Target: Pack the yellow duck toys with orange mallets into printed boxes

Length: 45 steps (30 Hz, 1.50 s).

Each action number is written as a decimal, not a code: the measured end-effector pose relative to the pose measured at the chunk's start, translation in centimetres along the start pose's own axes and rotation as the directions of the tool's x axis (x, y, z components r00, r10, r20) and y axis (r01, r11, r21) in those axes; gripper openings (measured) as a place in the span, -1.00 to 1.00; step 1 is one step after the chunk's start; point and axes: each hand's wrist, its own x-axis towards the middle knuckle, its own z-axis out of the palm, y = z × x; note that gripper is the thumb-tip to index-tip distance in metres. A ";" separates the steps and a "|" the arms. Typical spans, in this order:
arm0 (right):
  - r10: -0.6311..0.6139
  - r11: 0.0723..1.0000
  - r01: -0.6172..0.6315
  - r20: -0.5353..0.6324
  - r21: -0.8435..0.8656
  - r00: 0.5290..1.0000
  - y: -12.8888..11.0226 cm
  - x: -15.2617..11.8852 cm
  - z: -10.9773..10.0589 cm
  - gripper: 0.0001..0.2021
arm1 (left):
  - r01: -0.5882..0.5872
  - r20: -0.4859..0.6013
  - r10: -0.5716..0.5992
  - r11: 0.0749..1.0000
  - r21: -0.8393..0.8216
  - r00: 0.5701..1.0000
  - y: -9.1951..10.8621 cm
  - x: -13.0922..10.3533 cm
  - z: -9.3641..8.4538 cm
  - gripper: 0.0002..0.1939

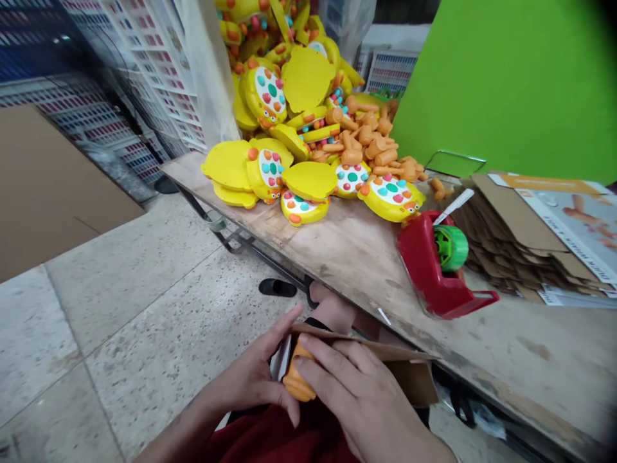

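Left hand (263,376) cups the near end of a brown open cardboard box (418,381) with thumb and fingers spread wide around it, likely to steady it over the lap, while the right hand (354,389) lays its fingers on a rounded, ridged orange plastic piece (297,378), gripping or only pressing, cannot tell with the palm hiding much. Orange piece sits between the hands at the box's end; red plastic tape dispenser (429,283) stands on the worn wooden table (332,257), presumably for easy reach.
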 end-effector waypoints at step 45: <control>0.816 -0.027 -0.383 0.241 0.923 0.525 3.8 -10.2 5.0 -0.42 | 0.176 -0.142 -0.247 0.905 -0.387 0.959 -1.3 0.4 -0.3 -0.26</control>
